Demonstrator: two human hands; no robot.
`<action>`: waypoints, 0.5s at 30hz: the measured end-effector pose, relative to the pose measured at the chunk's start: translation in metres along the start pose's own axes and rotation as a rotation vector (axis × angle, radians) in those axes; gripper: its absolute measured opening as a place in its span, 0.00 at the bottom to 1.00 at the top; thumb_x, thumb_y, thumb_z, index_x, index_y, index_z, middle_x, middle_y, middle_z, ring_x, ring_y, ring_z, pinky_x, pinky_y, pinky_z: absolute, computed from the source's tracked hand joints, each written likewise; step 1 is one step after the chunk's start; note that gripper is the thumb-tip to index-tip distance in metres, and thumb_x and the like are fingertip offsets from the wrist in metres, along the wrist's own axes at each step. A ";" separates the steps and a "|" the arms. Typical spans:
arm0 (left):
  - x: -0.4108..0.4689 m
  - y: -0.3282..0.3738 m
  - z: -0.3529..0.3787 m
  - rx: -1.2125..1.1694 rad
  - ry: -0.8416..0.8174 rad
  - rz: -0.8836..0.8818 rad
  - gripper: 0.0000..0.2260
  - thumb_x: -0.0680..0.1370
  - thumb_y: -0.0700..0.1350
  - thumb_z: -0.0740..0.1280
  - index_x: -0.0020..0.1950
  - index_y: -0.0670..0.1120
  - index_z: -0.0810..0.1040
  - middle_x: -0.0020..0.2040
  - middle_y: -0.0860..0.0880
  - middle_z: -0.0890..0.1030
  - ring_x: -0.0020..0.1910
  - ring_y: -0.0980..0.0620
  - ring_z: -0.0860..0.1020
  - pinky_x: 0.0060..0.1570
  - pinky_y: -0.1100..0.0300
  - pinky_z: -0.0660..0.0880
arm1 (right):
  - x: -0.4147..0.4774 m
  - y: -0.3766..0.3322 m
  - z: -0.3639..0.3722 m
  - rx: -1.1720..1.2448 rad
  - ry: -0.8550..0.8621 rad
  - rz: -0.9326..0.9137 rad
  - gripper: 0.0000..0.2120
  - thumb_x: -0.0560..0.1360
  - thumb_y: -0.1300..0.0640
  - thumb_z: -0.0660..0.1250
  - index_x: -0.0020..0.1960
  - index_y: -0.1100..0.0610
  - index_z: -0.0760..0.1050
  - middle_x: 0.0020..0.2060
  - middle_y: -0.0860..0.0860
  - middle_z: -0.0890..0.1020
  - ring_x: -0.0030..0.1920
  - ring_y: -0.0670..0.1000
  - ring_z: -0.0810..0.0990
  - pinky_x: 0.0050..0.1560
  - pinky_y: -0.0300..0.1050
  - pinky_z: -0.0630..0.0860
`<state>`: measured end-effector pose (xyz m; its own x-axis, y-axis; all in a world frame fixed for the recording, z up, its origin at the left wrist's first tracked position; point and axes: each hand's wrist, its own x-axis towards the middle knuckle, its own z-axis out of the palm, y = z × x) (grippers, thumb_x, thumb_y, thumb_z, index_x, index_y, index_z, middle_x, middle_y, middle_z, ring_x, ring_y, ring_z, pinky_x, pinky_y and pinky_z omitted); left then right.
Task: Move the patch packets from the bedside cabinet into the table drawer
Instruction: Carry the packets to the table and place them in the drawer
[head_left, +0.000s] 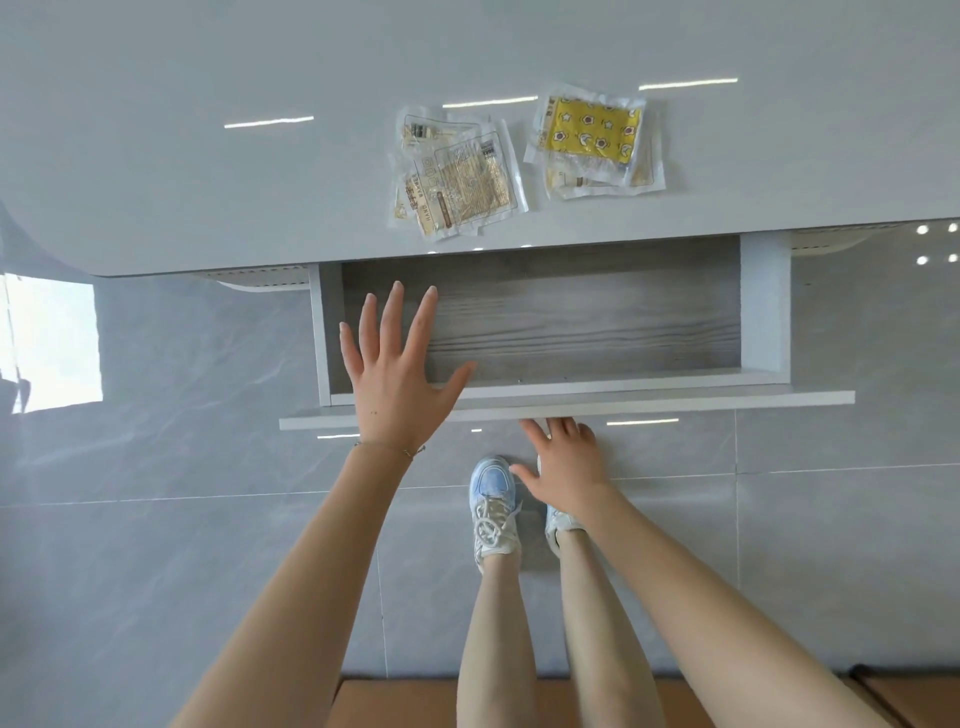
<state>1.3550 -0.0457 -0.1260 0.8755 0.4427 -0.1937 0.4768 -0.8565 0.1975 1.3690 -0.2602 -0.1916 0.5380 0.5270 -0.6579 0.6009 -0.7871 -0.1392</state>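
Note:
Two small piles of patch packets lie on the glossy grey table top (208, 171): clear packets with beige print (457, 179) near the edge, and a pile topped by a yellow star-patterned packet (592, 132) to their right. Below them the table drawer (763, 312) is pulled out, its grey wood-grain bottom bare. My left hand (397, 374) hovers over the drawer's left part, fingers spread, holding nothing. My right hand (563, 467) is under the drawer's front panel (727, 402), its fingertips curled beneath the panel's lower edge.
Glossy grey floor tiles (156, 519) stretch below the table. My two legs and blue-white sneakers (493, 499) stand right under the drawer front. A brown wooden surface (395, 701) shows at the bottom edge of the view.

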 end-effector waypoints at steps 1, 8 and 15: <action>-0.001 -0.001 0.001 0.000 -0.006 -0.003 0.34 0.73 0.66 0.60 0.76 0.55 0.59 0.76 0.46 0.60 0.76 0.41 0.56 0.72 0.39 0.49 | -0.002 -0.001 0.004 0.002 0.009 0.010 0.36 0.52 0.35 0.78 0.55 0.53 0.82 0.41 0.57 0.82 0.40 0.57 0.82 0.39 0.48 0.79; 0.005 -0.007 -0.009 -0.011 -0.014 -0.022 0.34 0.73 0.65 0.61 0.76 0.54 0.59 0.76 0.46 0.61 0.75 0.41 0.57 0.72 0.38 0.52 | -0.030 -0.017 -0.033 0.082 -0.088 -0.069 0.30 0.70 0.36 0.67 0.63 0.56 0.73 0.48 0.55 0.82 0.50 0.59 0.82 0.41 0.47 0.73; 0.050 -0.002 -0.035 -0.125 0.020 -0.147 0.33 0.74 0.62 0.64 0.76 0.54 0.57 0.76 0.45 0.60 0.76 0.41 0.55 0.72 0.39 0.50 | -0.016 0.006 -0.147 0.410 0.230 0.011 0.19 0.78 0.43 0.60 0.63 0.52 0.74 0.54 0.47 0.82 0.55 0.53 0.80 0.49 0.46 0.74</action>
<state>1.4006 -0.0125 -0.1023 0.7968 0.5665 -0.2103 0.6043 -0.7433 0.2869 1.4507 -0.2259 -0.0731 0.6878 0.5388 -0.4864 0.3359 -0.8303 -0.4448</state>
